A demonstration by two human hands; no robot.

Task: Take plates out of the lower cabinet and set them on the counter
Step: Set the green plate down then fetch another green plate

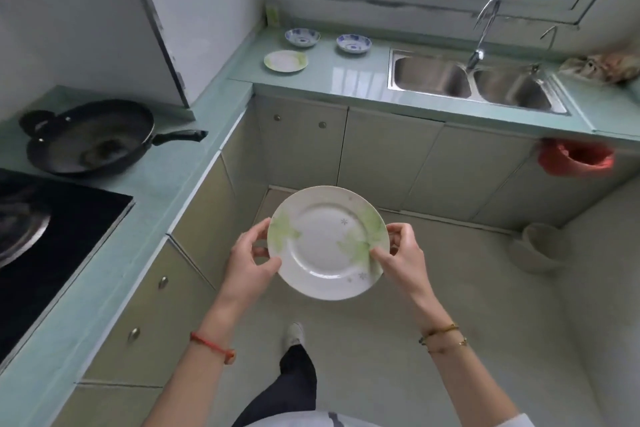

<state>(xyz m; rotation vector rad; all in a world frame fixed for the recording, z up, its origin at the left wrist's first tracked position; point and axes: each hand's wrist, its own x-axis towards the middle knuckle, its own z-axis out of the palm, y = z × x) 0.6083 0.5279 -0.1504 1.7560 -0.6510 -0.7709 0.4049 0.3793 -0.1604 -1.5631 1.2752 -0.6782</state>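
Observation:
I hold a white plate with green leaf prints (325, 243) level above the floor, in front of the closed lower cabinets (388, 156). My left hand (251, 255) grips its left rim and my right hand (398, 250) grips its right rim, thumb on top. On the pale green counter (332, 76) left of the sink lie a smaller matching plate (285, 61) and two blue-patterned bowls (302, 37) (354, 43).
A double steel sink (474, 81) with a tall faucet sits at the right of the counter. A black wok (93, 137) and a black cooktop (52, 239) occupy the left counter. A red bag (575, 158) hangs off the counter edge; a pale bowl (540, 246) stands on the floor.

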